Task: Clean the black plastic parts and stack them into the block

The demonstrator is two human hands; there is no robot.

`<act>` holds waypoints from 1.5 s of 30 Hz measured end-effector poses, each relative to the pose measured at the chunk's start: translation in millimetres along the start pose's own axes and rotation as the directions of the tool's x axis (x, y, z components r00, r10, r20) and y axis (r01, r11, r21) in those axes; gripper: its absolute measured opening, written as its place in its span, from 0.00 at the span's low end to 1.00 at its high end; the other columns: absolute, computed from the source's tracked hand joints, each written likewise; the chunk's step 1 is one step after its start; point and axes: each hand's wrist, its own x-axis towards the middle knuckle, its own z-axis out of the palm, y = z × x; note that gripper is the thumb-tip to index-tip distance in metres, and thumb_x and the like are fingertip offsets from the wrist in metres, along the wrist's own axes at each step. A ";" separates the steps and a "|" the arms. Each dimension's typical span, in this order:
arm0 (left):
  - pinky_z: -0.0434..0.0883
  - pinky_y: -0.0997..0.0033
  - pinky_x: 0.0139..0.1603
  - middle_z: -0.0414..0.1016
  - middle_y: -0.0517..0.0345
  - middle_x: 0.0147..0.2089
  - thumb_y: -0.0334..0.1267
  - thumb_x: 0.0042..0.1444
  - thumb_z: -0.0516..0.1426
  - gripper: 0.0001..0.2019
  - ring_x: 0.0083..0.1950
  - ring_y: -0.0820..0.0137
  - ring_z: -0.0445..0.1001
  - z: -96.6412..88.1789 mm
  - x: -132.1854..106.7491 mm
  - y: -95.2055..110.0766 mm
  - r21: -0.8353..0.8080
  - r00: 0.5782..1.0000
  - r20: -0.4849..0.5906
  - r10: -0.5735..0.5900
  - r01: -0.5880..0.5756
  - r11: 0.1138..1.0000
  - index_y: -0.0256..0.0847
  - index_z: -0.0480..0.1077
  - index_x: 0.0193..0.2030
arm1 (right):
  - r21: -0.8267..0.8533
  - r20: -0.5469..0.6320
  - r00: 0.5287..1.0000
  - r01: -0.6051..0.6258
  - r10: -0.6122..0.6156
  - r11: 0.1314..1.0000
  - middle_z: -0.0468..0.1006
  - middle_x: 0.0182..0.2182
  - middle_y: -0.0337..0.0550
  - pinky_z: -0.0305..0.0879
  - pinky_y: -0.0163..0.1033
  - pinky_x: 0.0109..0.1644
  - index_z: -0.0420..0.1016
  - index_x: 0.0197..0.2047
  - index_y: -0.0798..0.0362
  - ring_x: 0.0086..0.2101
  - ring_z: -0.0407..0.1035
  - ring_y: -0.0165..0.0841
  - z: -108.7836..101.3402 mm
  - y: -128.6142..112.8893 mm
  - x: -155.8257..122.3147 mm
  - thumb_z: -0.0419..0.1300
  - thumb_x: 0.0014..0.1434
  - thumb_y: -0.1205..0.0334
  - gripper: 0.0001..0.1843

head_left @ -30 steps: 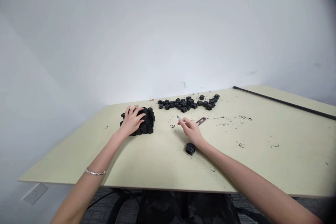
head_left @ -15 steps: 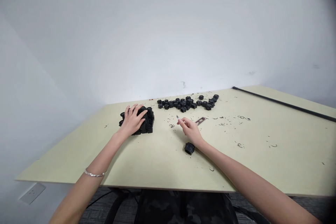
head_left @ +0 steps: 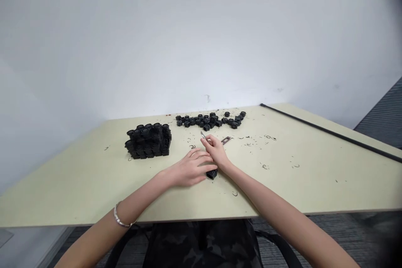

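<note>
My right hand is closed around a small craft knife, its blade pointing up and to the left. My left hand has its fingers stretched out, reaching over a small black plastic fitting on the table. The fingers partly cover this fitting, and firm contact cannot be made out. To the left stands a block of similar black fittings, stacked in rows with round openings on top. Just beyond my right hand lies a brownish slotted strip, partly hidden.
Loose black fittings are scattered along the back of the pale table, near the wall. Thin black shavings litter the middle and right. A long black rod lies along the right side.
My left hand has left the stacked block and moved right to the single fitting by my right hand. The view has shifted right. My right hand still holds the knife.
</note>
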 end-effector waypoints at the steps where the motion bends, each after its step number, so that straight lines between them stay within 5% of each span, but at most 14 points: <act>1: 0.47 0.56 0.65 0.68 0.52 0.57 0.38 0.59 0.51 0.19 0.63 0.62 0.57 0.7 4.3 1.3 -0.044 1.000 0.013 0.001 -0.001 0.999 0.44 0.63 0.58 | 0.014 -0.019 1.000 -0.002 0.002 1.000 0.58 0.15 0.30 0.49 0.31 0.22 0.66 0.31 0.52 0.18 0.52 0.25 -0.7 0.9 1.2 0.56 0.54 0.45 0.17; 7: 0.58 0.57 0.57 0.71 0.49 0.49 0.43 0.56 0.54 0.18 0.55 0.60 0.63 5.5 15.2 -1.1 -0.240 0.990 0.033 -0.138 0.142 0.960 0.42 0.67 0.53 | 0.097 -0.120 0.991 -0.041 0.052 0.994 0.61 0.18 0.31 0.50 0.32 0.21 0.66 0.38 0.51 0.18 0.52 0.25 -6.9 6.5 8.8 0.52 0.57 0.45 0.18; 11: 0.61 0.57 0.54 0.71 0.51 0.46 0.48 0.53 0.57 0.19 0.51 0.61 0.65 8.6 11.0 -12.3 -0.429 0.944 -0.007 -0.331 0.296 0.853 0.43 0.69 0.50 | 0.152 -0.124 0.992 -0.002 0.021 0.988 0.63 0.20 0.33 0.50 0.32 0.21 0.65 0.44 0.50 0.18 0.53 0.25 -11.1 5.6 9.6 0.48 0.59 0.42 0.21; 15: 0.62 0.59 0.55 0.70 0.51 0.50 0.47 0.54 0.57 0.21 0.51 0.63 0.66 9.2 2.5 -31.4 -0.646 0.813 -0.086 -0.576 0.395 0.653 0.44 0.67 0.53 | 0.129 -0.073 0.994 -0.070 0.080 0.989 0.63 0.19 0.33 0.48 0.32 0.20 0.65 0.46 0.48 0.17 0.51 0.25 -12.9 1.8 7.8 0.46 0.59 0.40 0.24; 20: 0.66 0.64 0.50 0.70 0.49 0.49 0.46 0.52 0.58 0.20 0.49 0.65 0.69 11.8 -4.7 -49.9 -0.862 0.658 -0.064 -0.751 0.342 0.373 0.41 0.66 0.49 | 0.001 0.031 0.996 -0.086 0.086 0.996 0.63 0.17 0.32 0.50 0.32 0.22 0.67 0.44 0.49 0.17 0.52 0.26 -11.0 -2.8 3.9 0.44 0.60 0.41 0.23; 25: 0.67 0.67 0.44 0.71 0.54 0.39 0.45 0.46 0.62 0.19 0.43 0.67 0.71 17.9 -5.0 -54.9 -0.905 0.556 -0.076 -0.828 0.311 0.291 0.40 0.65 0.42 | -0.168 0.195 0.981 0.056 -0.022 0.984 0.64 0.17 0.33 0.56 0.33 0.31 0.72 0.40 0.50 0.22 0.60 0.28 -7.5 -10.2 -3.4 0.41 0.62 0.43 0.25; 30: 0.67 0.70 0.40 0.70 0.58 0.36 0.44 0.43 0.64 0.19 0.41 0.70 0.70 22.9 -5.1 -58.0 -0.909 0.535 -0.114 -0.837 0.284 0.305 0.41 0.64 0.39 | -0.290 0.269 0.960 0.157 -0.077 0.944 0.65 0.18 0.35 0.55 0.33 0.32 0.74 0.33 0.54 0.24 0.59 0.28 -5.6 -14.4 -6.5 0.46 0.61 0.46 0.23; 36: 0.67 0.69 0.43 0.70 0.58 0.36 0.43 0.42 0.64 0.19 0.41 0.69 0.70 23.7 -6.2 -59.9 -0.883 0.521 -0.176 -0.835 0.292 0.368 0.41 0.65 0.39 | -0.310 0.257 0.961 0.185 -0.105 0.933 0.70 0.22 0.37 0.53 0.33 0.29 0.77 0.38 0.54 0.24 0.58 0.28 -6.2 -12.7 -5.9 0.50 0.59 0.47 0.22; 45: 0.68 0.62 0.48 0.73 0.54 0.44 0.43 0.46 0.62 0.19 0.45 0.67 0.71 20.5 -8.1 -57.4 -0.840 0.559 -0.203 -0.804 0.322 0.436 0.42 0.67 0.45 | -0.347 0.287 0.948 0.240 -0.141 0.907 0.74 0.26 0.39 0.55 0.34 0.32 0.77 0.39 0.52 0.26 0.61 0.30 -6.1 -8.9 -5.6 0.49 0.60 0.47 0.21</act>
